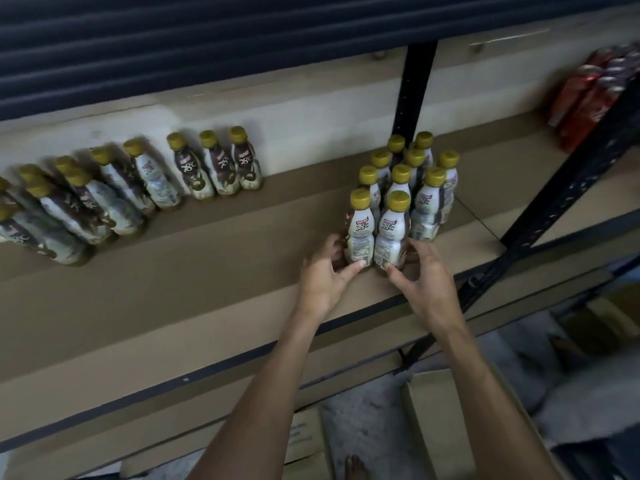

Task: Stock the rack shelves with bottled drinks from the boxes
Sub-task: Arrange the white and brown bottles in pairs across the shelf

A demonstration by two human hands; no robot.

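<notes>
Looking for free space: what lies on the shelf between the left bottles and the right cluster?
Nothing: in the head view, bare shelf separates the left bottles from the cluster.

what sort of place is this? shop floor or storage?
Probably a stockroom or the back of a small shop: a metal rack with board shelves, rows of identical gold-capped bottled drinks, a wrapped pack of red cans, and cardboard boxes on the floor below.

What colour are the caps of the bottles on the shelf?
The caps are golden yellow, as the head view shows.
</notes>
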